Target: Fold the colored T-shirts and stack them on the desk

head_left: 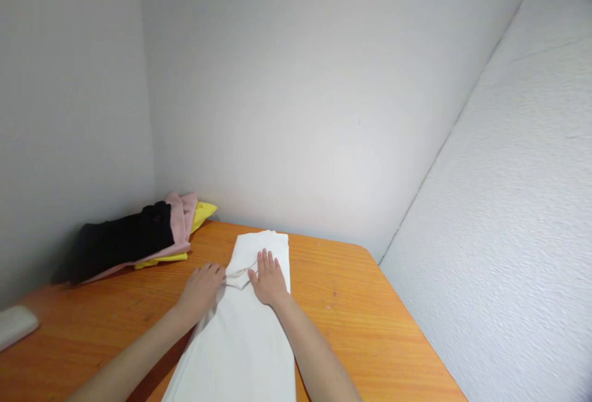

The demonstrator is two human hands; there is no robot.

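Note:
A long white garment (pixel 245 340), folded into a narrow strip, lies on the wooden table and runs from the near edge of the view towards the back wall. Its exact kind cannot be made out. My left hand (pixel 202 289) is at its left edge, with the fingers curled over and closed on the fabric. On top of the cloth, my right hand (pixel 268 278) rests flat, palm down, with its fingers stretched out and the thumb apart. Between the two hands the fabric shows raised creases and a small turned-over flap.
At the back left, a pile of clothes has a black garment (pixel 124 238) over a pink one (pixel 182 220) and a yellow one (pixel 202 214). A white object (pixel 16 326) is cut off at the left. Walls border the orange-brown wooden table (pixel 351 309) behind and at the right.

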